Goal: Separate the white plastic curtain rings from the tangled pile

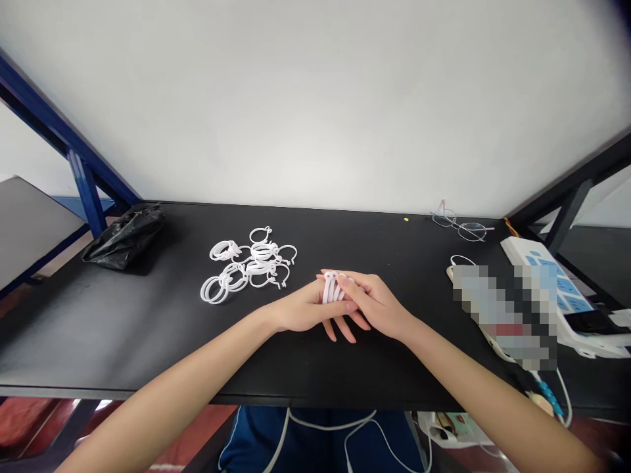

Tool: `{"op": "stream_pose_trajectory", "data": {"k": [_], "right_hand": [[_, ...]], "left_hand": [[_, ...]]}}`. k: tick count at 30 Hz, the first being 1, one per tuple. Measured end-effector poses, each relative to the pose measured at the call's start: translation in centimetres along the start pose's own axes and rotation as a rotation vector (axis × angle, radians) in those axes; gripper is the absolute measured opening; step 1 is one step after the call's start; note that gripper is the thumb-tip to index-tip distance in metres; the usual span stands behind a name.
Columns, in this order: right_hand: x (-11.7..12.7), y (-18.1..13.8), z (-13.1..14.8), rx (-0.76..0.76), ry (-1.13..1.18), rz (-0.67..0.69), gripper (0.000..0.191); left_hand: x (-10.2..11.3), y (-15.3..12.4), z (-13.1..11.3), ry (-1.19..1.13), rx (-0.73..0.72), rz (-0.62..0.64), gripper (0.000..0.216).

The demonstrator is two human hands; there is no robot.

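Note:
My left hand and my right hand meet above the front middle of the black table. Between them is a small row of white plastic rings, side by side with their small eyelet ends at the top. The left thumb presses across the lower part of the row, and the right thumb and fingers close over its right side. Part of each ring is hidden by my fingers. To the left of my hands lies a loose pile of similar white rings, several with small joint ends showing.
A crumpled black plastic bag lies at the table's left. On the right are eyeglasses, a blurred-out phone with a cable, and a white power strip. A white wall stands behind the table. White cables hang across my lap.

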State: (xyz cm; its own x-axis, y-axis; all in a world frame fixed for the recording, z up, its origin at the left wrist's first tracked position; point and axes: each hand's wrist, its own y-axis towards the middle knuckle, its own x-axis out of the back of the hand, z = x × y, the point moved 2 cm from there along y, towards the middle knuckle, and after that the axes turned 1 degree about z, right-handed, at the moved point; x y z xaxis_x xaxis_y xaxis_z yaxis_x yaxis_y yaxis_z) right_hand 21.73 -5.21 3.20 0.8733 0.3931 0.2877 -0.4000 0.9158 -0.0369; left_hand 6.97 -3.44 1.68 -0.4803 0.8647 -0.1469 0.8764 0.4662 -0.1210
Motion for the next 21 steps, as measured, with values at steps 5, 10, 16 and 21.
{"op": "stream_pose_trajectory", "data": {"k": [5,10,16,21], "right_hand": [[0.0,-0.1,0.0,0.005,0.006,0.031,0.050],[0.3,-0.1,0.2,-0.037,0.142,0.192,0.059],[1.3,0.4,0.5,0.109,0.339,0.405,0.061],[0.8,0.4,0.2,0.096,0.447,0.333,0.032]], "left_hand": [[0.0,0.0,-0.1,-0.037,0.031,0.034,0.041],[0.1,-0.4,-0.7,-0.139,0.053,0.117,0.037],[0.0,-1.2,-1.6,-0.238,0.052,0.270,0.039],[0.3,-1.4,-1.7,-0.234,0.018,0.296,0.035]]}}
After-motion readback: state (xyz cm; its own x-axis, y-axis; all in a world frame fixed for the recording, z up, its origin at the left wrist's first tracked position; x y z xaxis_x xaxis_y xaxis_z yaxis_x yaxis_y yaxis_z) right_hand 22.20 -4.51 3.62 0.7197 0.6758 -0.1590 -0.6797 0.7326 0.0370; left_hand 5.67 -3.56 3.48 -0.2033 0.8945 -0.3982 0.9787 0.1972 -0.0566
